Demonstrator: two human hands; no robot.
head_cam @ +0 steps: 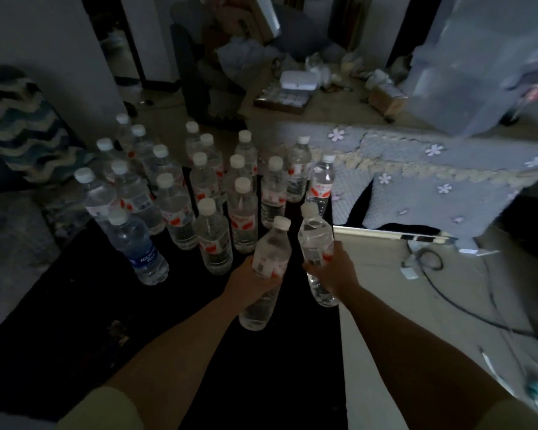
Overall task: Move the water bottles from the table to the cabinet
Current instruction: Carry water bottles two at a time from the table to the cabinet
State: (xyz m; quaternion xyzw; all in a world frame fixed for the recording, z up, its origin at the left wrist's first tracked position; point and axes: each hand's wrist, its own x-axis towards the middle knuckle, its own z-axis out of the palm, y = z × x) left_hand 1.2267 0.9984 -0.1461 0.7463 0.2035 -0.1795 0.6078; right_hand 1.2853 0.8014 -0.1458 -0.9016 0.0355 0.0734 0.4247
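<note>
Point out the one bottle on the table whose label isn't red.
The blue-label bottle, standing at the near left edge of the group on the dark table; every other label shows red.

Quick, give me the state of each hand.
Left hand: holding a water bottle.
Right hand: holding a second water bottle.

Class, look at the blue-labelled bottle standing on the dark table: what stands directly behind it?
Behind the blue-labelled bottle stand clear bottles with red labels and white caps, in rows on the dark table. Their lower parts are hidden by the bottles in front.
</note>
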